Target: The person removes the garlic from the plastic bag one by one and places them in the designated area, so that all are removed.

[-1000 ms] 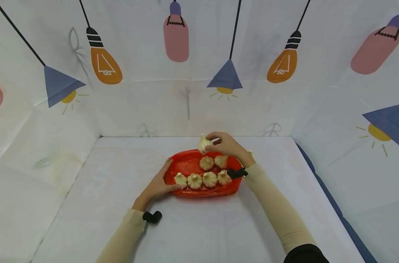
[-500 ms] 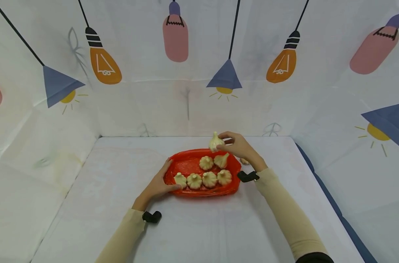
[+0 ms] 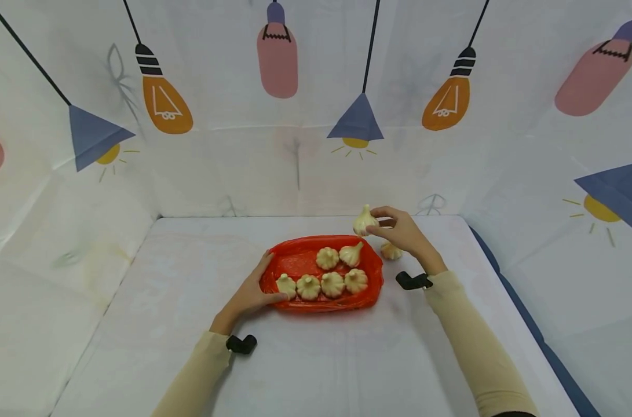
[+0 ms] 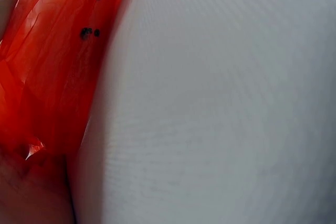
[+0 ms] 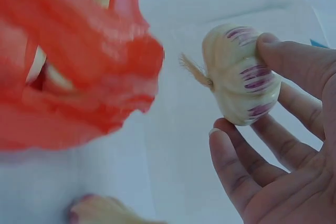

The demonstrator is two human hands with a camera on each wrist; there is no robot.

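Note:
In the head view a tray wrapped in red plastic (image 3: 321,308) sits mid-table. My left hand (image 3: 250,293) grips its left end, thumb at the near rim and fingers spread along the side. A garlic bulb (image 3: 365,222) is pinched by my right hand (image 3: 405,233), held up beyond the tray's far right corner. Seen in the right wrist view, the bulb (image 5: 241,74) has purple streaks and a dry root tuft, with the thumb on one side and fingertips on the other. Several garlic bulbs (image 3: 333,285) line the tray's near side, and two more (image 3: 327,258) lie behind.
Another garlic bulb (image 3: 391,251) lies on the white table (image 3: 316,365), just right of the tray and below my right hand. Black printing shows on the red plastic (image 4: 58,40) in the left wrist view. A lamp-patterned white cloth (image 3: 232,156) rises behind the table.
My right hand has carried the garlic bulb rightward, from above the tray's far rim to past its right corner, uncovering the bulb on the table. The left hand stays on the tray.

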